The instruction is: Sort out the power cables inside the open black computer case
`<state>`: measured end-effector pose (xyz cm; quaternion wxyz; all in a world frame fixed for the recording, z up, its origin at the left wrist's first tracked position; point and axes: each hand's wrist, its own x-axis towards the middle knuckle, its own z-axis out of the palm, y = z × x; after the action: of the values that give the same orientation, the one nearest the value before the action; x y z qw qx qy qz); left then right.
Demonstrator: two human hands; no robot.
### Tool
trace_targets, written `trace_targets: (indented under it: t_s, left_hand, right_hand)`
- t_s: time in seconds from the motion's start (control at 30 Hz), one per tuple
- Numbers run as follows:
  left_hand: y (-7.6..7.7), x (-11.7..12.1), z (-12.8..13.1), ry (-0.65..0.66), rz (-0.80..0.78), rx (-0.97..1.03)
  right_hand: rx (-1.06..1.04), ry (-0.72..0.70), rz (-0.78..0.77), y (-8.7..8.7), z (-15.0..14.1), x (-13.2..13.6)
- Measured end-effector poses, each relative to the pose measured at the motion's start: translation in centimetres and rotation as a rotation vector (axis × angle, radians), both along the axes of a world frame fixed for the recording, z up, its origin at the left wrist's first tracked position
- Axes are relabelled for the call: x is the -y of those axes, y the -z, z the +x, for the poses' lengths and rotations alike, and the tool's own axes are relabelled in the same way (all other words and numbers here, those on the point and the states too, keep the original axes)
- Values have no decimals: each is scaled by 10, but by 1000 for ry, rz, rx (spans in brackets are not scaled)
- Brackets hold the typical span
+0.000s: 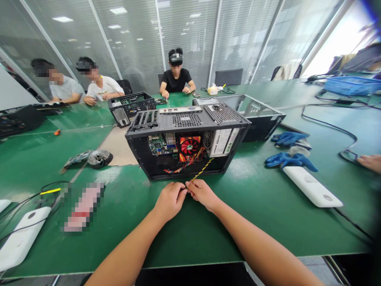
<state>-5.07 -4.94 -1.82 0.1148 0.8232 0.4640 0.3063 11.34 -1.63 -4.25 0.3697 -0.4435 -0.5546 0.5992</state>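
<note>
Both hands meet just in front of an open computer case [166, 122] lying on its side on the green table. My left hand [171, 200] is closed in a pinch at the end of a twisted yellow-and-black cable [204, 167]. Right beside it, my right hand [202, 194] also pinches this cable, which runs up into the case by the power supply [225, 142]. Inside the case show a red cooling fan [189, 146], a green motherboard [157, 144] and a bundle of coloured wires [184, 166]. Fingers hide the cable's tip.
Blue work gloves [291, 160] and a white power bank-like block [312, 186] lie to the right. On the left are another white block [26, 234], black cables and a blurred pink item [85, 206]. A second case [262, 119] stands behind. Several people sit across the table.
</note>
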Motion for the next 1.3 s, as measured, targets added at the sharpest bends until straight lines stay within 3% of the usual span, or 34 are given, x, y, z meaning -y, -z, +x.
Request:
trace_targets:
  t_s: [0.37, 0.77, 1.17, 1.3]
  left_hand:
    - [-2, 0, 3, -104, -163, 16]
    - [-6, -1, 3, -97, -218, 158]
    - [0, -5, 3, -94, -369, 218]
    - [-2, -3, 4, -117, -345, 230]
  right_hand:
    - [81, -14, 62, 0, 0, 1]
    - [42, -5, 77, -8, 1, 3]
    - [2, -42, 47, -10, 1, 3]
    - [49, -34, 83, -7, 2, 2]
